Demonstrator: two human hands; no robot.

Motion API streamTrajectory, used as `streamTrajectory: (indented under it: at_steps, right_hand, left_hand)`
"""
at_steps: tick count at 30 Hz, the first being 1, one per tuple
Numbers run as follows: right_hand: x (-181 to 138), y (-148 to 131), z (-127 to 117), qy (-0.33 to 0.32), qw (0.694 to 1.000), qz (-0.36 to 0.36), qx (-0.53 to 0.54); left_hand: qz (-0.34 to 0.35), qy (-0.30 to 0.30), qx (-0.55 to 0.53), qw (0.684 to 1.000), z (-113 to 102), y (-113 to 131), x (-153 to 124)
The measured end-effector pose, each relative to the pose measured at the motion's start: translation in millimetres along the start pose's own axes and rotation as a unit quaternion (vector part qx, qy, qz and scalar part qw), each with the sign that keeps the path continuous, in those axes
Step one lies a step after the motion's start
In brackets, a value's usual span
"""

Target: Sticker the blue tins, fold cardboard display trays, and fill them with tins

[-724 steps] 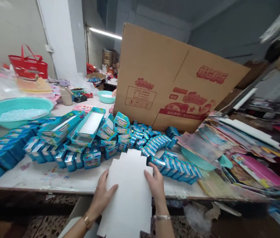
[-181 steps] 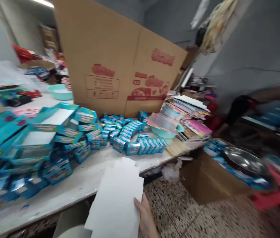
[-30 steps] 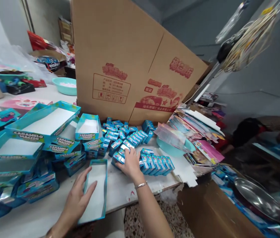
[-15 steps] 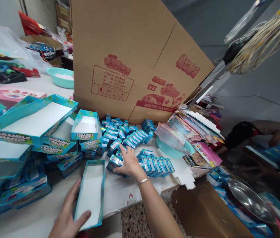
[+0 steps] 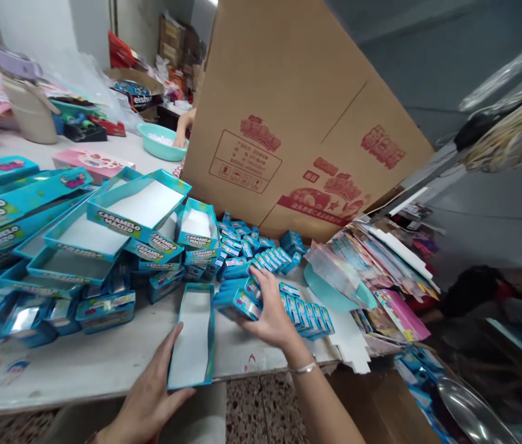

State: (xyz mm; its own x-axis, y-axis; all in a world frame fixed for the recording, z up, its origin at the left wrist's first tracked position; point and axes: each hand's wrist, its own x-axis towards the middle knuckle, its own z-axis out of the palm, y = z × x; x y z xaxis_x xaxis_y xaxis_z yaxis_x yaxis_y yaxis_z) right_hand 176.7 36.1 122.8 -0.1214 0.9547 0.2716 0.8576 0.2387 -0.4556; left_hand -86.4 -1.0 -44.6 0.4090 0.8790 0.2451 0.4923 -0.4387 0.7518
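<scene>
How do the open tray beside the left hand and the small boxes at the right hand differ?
The tray is long and open-topped; the small boxes are shorter and closed. The tray shows a white inside, the small boxes printed faces. The left hand is at the tray's edge, while the right hand grips the small boxes. Both show blue.

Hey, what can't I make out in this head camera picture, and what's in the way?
In the head view:
How many small blue boxes the right hand holds: the hand itself covers some.
The rest of the co-worker whose hand is at the far turquoise bowl: hidden by the large carton.
Much of the basin's inside: a sheet covers it.
The whole metal bowl: cut off by the bottom edge.
The person at far right: dark, blurred.
</scene>
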Motion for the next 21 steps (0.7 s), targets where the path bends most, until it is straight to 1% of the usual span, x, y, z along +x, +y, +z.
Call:
streamTrajectory:
  at_steps: [2,4,7,9,11,14,16,19,21]
  right_hand:
    - [-11,-15,8,-0.03,0.997,-0.029,0.071]
    - [-23,-24,29,-0.083,0.989,-0.046,0.114]
    - [-36,-32,58,-0.168,0.98,-0.034,0.098]
    - [-40,-36,64,-0.196,0.978,-0.016,0.068]
    - [-41,-39,59,-0.209,0.977,-0.008,0.042]
    - [-38,-43,46,-0.232,0.972,-0.022,0.012]
    - [-36,-42,42,-0.24,0.97,-0.033,0.008]
    - [-39,-34,51,-0.231,0.971,-0.031,0.055]
    - [-45,-27,65,-0.188,0.973,0.003,0.135]
  left_hand:
    - [-0.016,0.005,-0.024,1.0,-1,2,-2]
    - [-0.027,0.014,-0.056,0.998,0,3,-3]
    - [-0.025,0.021,-0.088,0.996,1,4,-2]
    - [-0.016,0.018,-0.077,0.997,0,4,1]
    - [0.0,0.006,-0.05,0.999,0,3,3]
    - [0.054,-0.024,-0.012,0.998,0,-1,5]
    - [0.08,-0.032,0.006,0.996,0,-3,4]
    - [0.082,-0.04,0.0,0.996,-3,-3,4]
    - [0.066,-0.054,-0.032,0.996,-6,0,8]
